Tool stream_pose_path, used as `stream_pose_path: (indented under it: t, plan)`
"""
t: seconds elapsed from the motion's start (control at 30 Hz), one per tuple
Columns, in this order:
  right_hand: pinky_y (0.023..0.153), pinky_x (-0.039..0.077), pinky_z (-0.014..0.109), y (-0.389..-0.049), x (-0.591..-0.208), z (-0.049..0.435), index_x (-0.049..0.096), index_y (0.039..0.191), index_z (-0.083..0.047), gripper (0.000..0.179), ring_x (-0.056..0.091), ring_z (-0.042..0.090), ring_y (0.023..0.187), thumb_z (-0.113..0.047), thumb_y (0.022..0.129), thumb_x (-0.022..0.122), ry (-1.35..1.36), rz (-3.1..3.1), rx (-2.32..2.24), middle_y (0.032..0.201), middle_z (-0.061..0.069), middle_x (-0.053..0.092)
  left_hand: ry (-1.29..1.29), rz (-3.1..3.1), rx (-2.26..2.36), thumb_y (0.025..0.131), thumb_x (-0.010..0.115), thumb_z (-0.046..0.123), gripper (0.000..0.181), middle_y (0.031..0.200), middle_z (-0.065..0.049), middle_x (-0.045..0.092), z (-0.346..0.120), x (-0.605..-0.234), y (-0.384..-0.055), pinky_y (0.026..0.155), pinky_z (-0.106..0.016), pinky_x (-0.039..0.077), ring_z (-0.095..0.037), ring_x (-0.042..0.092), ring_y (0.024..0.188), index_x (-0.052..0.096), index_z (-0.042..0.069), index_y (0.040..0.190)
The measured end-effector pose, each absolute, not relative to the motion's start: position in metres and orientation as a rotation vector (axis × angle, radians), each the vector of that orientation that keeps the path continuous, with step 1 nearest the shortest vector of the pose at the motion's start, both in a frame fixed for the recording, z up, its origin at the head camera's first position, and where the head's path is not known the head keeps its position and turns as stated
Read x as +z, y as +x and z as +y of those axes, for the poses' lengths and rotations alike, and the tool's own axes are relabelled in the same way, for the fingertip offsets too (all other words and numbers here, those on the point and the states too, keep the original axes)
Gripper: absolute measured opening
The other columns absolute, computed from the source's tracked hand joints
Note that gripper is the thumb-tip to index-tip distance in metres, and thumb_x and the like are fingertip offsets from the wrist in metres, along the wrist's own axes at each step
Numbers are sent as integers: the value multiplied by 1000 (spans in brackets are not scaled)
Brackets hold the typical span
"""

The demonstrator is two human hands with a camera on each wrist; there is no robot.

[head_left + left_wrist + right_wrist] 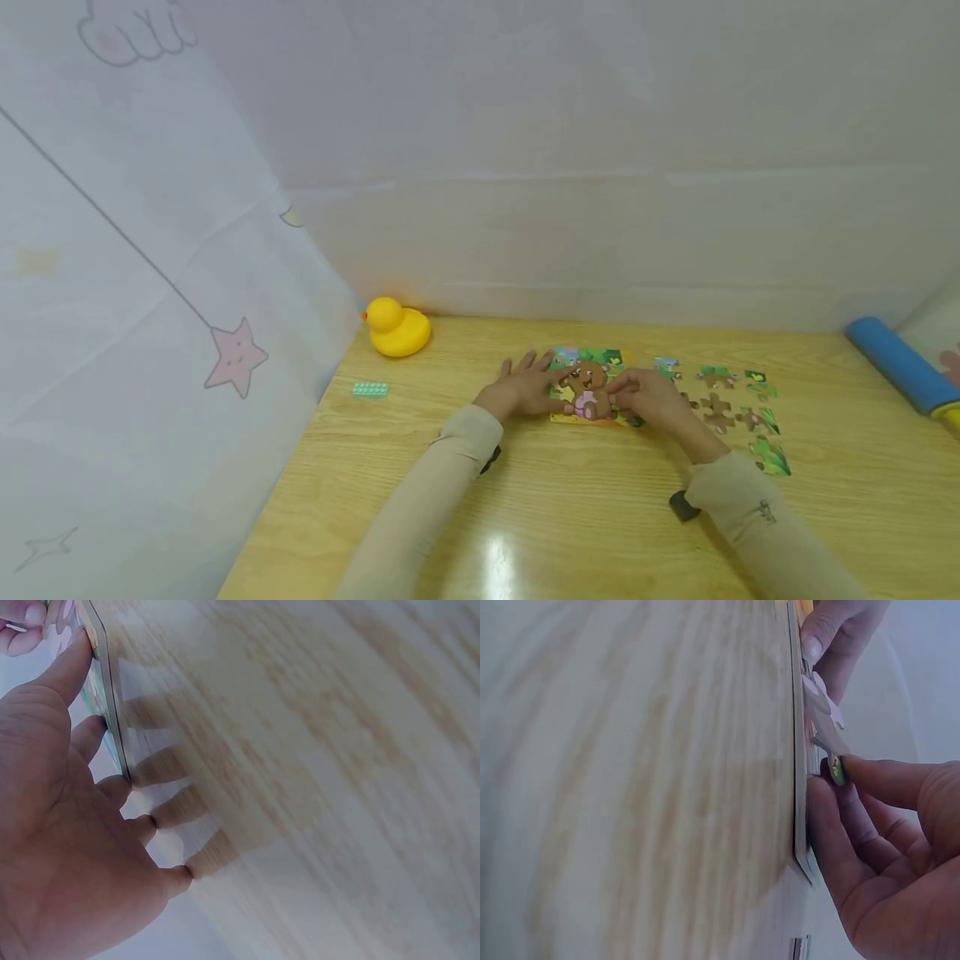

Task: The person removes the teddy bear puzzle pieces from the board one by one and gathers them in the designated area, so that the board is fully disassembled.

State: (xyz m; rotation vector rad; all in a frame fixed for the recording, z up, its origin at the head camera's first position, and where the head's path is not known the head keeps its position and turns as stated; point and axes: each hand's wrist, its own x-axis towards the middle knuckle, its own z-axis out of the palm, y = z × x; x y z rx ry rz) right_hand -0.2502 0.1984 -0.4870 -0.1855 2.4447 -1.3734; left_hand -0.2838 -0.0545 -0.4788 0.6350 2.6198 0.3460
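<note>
A jigsaw puzzle with a brown bear picture lies flat in its thin board on the wooden table. My left hand is spread at its left side. Its thumb touches the board's near edge, and the other fingertips reach the board and the table beside it. On the right side of the puzzle, my right hand pinches a puzzle piece between thumb and fingers. That piece is tilted against the board, its green edge at the thumb; its full shape is hidden.
Several loose puzzle pieces lie right of the board. A yellow rubber duck and a small green studded block are at the left. A blue cylinder with a yellow end lies at the far right. Printed cloth walls border the table.
</note>
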Motion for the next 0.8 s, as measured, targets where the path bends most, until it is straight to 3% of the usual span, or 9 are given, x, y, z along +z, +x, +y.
stream_pose_path:
  t: [0.17, 0.33, 0.53, 0.8]
  plan:
    - [82, 62, 35, -248, -488, 211, 59, 132, 4, 32, 71, 21, 98, -9, 102, 53, -178, 2321, -1503, 133, 25, 59, 646, 2619, 331, 92, 54, 70, 80, 173, 0, 1, -53, -477, -283, 124, -66, -2, -31, -3, 160, 22, 43, 160]
    - [85, 62, 33, -243, -486, 228, 49, 144, 6, 43, 72, 18, 99, -9, 104, 52, -147, 2226, -1593, 139, 30, 54, 646, 2625, 284, 93, 52, 71, 80, 173, 1, -1, -53, -476, -282, 124, -67, 0, -31, -3, 160, 19, 45, 161]
    - [89, 60, 31, -240, -484, 249, 41, 147, 13, 49, 72, 9, 98, -11, 106, 52, -129, 2137, -1683, 146, 34, 47, 646, 2630, 281, 92, 51, 73, 81, 173, 2, -1, -53, -478, -282, 124, -67, 1, -31, -2, 160, 17, 47, 160]
    - [89, 60, 29, -234, -480, 272, 40, 149, 11, 51, 72, 11, 100, -14, 107, 52, -132, 2139, -1703, 155, 33, 36, 650, 2635, 260, 92, 51, 73, 81, 173, 0, 0, -53, -477, -283, 124, -67, 2, -32, -1, 160, 17, 46, 160]
